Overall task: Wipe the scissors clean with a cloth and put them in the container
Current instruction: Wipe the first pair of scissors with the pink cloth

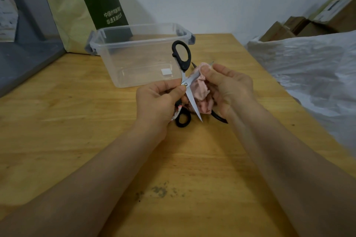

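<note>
Scissors (pixel 194 104) are pinched at the pivot by the left hand (pixel 158 100) so the cloth (pixel 202 93) pinched in the right hand (pixel 231 86) reaches one blade.

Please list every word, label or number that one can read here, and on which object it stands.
"中国…" above "非遗茶油…": white print on the dark green paper bag; the rest of both lines is blurred.
Label on the cardboard box: too blurred to read.
White sticker on the clear plastic container: no text visible.
</note>
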Available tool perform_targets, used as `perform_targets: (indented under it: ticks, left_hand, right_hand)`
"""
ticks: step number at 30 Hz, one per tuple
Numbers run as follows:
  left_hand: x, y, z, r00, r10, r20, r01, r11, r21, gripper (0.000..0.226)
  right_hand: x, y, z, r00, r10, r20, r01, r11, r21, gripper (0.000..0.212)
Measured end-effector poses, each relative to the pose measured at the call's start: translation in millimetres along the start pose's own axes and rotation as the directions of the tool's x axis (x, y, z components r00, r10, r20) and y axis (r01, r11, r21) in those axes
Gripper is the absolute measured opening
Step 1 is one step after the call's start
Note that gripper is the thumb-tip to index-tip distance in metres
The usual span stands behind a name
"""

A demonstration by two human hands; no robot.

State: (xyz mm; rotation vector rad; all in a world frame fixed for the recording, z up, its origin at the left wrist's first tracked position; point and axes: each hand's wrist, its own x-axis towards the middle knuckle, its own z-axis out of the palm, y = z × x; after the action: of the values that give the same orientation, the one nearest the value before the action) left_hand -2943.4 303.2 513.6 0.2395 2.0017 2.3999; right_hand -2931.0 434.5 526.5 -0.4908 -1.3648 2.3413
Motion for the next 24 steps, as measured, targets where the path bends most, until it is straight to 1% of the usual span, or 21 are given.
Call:
perform_targets:
  ticks: [2,6,7,9,11,13,16,18,21,22,24]
  left_hand:
    - [-0.2,-0.3,-0.2,1.000,-0.004,-0.012,0.005,1.000,0.005,0.012]
    - [-0.4,1.7,-2.6,1.000,-0.008,-0.015,0.008,1.000,-0.001,0.011]
    - [-0.5,2.4,-2.5,1.000,-0.006,-0.010,0.006,1.000,0.001,0.012]
    - [-0.7,2.8,-1.8,1.000,-0.005,0.003,0.005,1.000,0.003,0.012]
    - [-0.9,1.6,-1.0,1.000,-0.012,0.011,0.012,1.000,0.005,0.010]
    - [-0.4,0.2,-1.4,1.000,-0.016,0.003,0.016,1.000,0.011,0.010]
    - [1.9,0.4,-4.1,1.000,-0.013,-0.022,0.013,1.000,0.013,0.010]
    - [2.1,1.6,-4.5,1.000,-0.012,-0.013,0.012,1.000,0.010,0.009]
    - [-0.3,3.0,-2.9,1.000,-0.013,0.013,0.013,1.000,0.025,0.009]
    - [-0.6,2.7,-2.5,1.000,-0.016,0.014,0.015,0.999,0.030,0.009]
    - [0.1,2.1,-3.1,1.000,-0.018,0.003,0.018,0.999,0.027,0.010]
  right_hand:
    - [1.0,3.7,-0.3,1.000,-0.001,-0.001,0.001,0.999,-0.042,0.048]
    - [-4.6,16.2,7.0,0.996,0.030,0.087,-0.017,0.988,-0.153,0.049]
    - [-4.7,14.4,7.8,0.996,0.034,0.082,-0.022,0.989,-0.145,0.050]
    - [-1.0,7.5,5.0,0.999,0.032,0.044,-0.029,0.997,-0.073,0.053]
    - [4.4,2.3,-0.1,1.000,0.003,-0.003,-0.003,1.000,-0.018,0.052]
    - [5.0,5.3,-1.0,1.000,-0.003,0.002,0.004,0.998,-0.060,0.048]
    - [-0.5,18.0,5.5,0.997,0.028,0.077,-0.016,0.988,-0.153,0.047]
    - [-1.2,16.1,7.4,0.996,0.032,0.088,-0.021,0.991,-0.132,0.050]
    - [7.2,3.1,-0.5,1.000,0.006,0.010,-0.006,0.999,-0.044,0.047]
    - [8.2,0.9,-2.8,1.000,0.000,-0.004,0.000,0.999,-0.035,0.044]
    - [5.9,3.7,-2.8,1.000,0.008,0.013,-0.007,0.997,-0.077,0.037]
